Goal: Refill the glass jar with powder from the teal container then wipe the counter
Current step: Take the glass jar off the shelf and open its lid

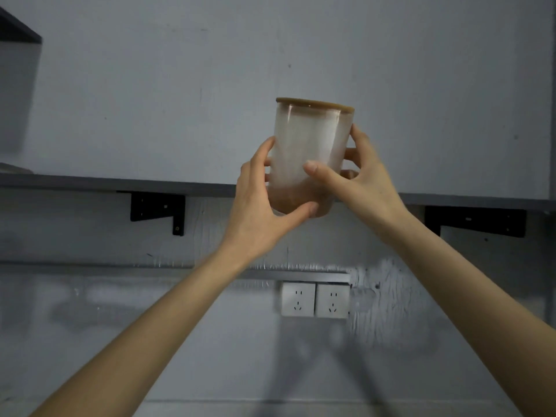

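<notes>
**Carefully: both hands on a nearly empty jar**

Both of my hands are wrapped around the glass jar, holding it up in front of the wall, level with the grey shelf. My left hand cups the lower part, thumb tucked under the base and fingers curled round the far side. My right hand takes the opposite flank, thumb pressed flat against the front of the glass, fingers spread up the side toward the rim.

The jar stands upright, its wooden lid seated on top. The walls are clouded with a pale film, and only a shallow brownish layer sits at the bottom, so I judge it light for its size. It is stiff, smooth glass, probably a little slick where powder dusts it, and it would break if dropped. I cannot tell whether the lid is tight, so I would not lift by it; the body is the safe place, low down with one thumb beneath the base, as I have it now.

Beyond the jar, black brackets carry the shelf, and two white sockets sit on the wall below. Neither the teal container nor the counter is in view.
</notes>
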`<act>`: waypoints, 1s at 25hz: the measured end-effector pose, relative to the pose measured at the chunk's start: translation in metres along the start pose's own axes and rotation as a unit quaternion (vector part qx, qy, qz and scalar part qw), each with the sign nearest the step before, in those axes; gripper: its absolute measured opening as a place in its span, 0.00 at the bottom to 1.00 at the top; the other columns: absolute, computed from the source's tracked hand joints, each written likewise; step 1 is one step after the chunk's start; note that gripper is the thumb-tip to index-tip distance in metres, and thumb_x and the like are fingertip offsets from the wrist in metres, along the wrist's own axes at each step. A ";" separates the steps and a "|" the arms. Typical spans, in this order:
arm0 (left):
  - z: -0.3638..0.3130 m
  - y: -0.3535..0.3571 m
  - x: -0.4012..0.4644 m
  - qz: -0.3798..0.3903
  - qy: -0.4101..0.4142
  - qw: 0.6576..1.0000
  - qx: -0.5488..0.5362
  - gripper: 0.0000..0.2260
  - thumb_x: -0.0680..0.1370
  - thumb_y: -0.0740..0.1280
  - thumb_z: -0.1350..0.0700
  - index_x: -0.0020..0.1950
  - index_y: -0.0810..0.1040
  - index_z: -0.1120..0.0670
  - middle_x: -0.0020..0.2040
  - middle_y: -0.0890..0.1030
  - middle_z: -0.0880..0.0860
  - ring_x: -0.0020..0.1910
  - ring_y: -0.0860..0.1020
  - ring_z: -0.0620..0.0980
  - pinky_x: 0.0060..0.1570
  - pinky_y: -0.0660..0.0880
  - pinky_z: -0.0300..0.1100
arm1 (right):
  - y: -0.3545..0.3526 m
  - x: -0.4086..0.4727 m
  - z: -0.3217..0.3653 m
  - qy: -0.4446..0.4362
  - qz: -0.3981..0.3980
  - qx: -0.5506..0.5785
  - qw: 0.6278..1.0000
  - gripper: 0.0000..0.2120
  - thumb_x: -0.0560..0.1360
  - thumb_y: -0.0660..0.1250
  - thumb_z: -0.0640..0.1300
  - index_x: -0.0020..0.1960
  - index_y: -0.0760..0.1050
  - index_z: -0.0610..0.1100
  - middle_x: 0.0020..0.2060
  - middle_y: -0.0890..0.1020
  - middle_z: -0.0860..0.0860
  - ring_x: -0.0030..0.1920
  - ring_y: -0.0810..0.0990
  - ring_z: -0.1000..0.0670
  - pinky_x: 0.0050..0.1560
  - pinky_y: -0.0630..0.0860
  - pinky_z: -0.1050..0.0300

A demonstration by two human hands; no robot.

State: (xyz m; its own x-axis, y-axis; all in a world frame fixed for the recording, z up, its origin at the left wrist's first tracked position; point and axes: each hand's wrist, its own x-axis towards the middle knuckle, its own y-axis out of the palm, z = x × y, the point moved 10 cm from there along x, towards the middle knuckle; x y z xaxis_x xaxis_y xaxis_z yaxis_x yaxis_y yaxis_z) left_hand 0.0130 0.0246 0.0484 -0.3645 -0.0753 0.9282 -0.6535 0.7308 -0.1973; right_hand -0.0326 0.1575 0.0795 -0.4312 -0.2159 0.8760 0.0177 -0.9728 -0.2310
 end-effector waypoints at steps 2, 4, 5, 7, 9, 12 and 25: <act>0.005 0.000 -0.019 0.010 -0.009 1.000 -0.003 0.43 0.64 0.75 0.50 0.71 0.51 0.47 0.66 0.64 0.54 0.61 0.69 0.48 0.58 0.72 0.44 | 0.005 -0.018 -0.002 -0.004 0.015 -0.015 1.000 0.44 0.62 0.70 0.62 0.71 0.52 0.55 0.54 0.72 0.58 0.49 0.78 0.57 0.38 0.77 0.69; 0.014 0.002 -0.042 0.021 -0.024 0.999 -0.018 0.43 0.63 0.75 0.50 0.71 0.52 0.45 0.66 0.65 0.53 0.61 0.68 0.45 0.58 0.71 0.38 | 0.011 -0.037 -0.010 -0.002 0.027 -0.032 0.999 0.45 0.61 0.70 0.63 0.71 0.52 0.54 0.54 0.71 0.59 0.52 0.76 0.57 0.45 0.75 0.66; 0.020 0.003 -0.055 0.025 -0.034 0.999 -0.028 0.43 0.63 0.76 0.50 0.70 0.52 0.43 0.65 0.65 0.51 0.60 0.68 0.42 0.57 0.70 0.33 | 0.016 -0.047 -0.015 0.004 0.037 -0.035 0.999 0.46 0.60 0.70 0.63 0.71 0.52 0.54 0.55 0.71 0.60 0.54 0.74 0.57 0.48 0.74 0.65; 0.031 0.006 -0.082 0.030 -0.060 0.997 -0.041 0.43 0.62 0.76 0.50 0.66 0.51 0.37 0.64 0.64 0.48 0.59 0.67 0.36 0.54 0.68 0.24 | 0.027 -0.070 -0.027 0.020 0.062 -0.030 0.997 0.47 0.58 0.69 0.65 0.71 0.52 0.56 0.54 0.70 0.64 0.53 0.74 0.60 0.49 0.73 0.66; 0.042 0.011 -0.109 0.040 -0.093 0.994 -0.044 0.41 0.61 0.75 0.46 0.63 0.50 0.32 0.65 0.63 0.46 0.59 0.66 0.34 0.52 0.67 0.21 | 0.039 -0.093 -0.040 0.039 0.083 -0.025 0.995 0.48 0.57 0.68 0.66 0.70 0.51 0.57 0.53 0.68 0.67 0.51 0.73 0.65 0.45 0.74 0.68; 0.058 0.018 -0.152 0.054 -0.146 0.987 -0.046 0.39 0.59 0.71 0.42 0.62 0.51 0.32 0.67 0.62 0.47 0.60 0.66 0.37 0.56 0.66 0.28 | 0.055 -0.130 -0.061 0.070 0.106 -0.018 0.992 0.48 0.56 0.68 0.66 0.70 0.51 0.57 0.53 0.68 0.67 0.50 0.72 0.66 0.45 0.76 0.65; 0.119 0.050 -0.340 0.106 -0.342 0.928 -0.105 0.39 0.65 0.75 0.48 0.64 0.53 0.28 0.60 0.64 0.25 0.59 0.66 0.26 0.49 0.67 0.20 | 0.116 -0.308 -0.149 0.264 0.174 0.105 0.943 0.43 0.57 0.76 0.56 0.66 0.57 0.59 0.60 0.73 0.55 0.56 0.75 0.59 0.48 0.76 0.66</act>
State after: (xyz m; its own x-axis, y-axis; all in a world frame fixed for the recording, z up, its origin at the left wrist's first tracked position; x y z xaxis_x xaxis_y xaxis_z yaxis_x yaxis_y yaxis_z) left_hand 0.0255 0.0059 -0.3144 -0.8526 -0.2750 0.4444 -0.4012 0.8893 -0.2196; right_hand -0.0323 0.1241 -0.2804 -0.7539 -0.5076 0.4172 0.3954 -0.8576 -0.3289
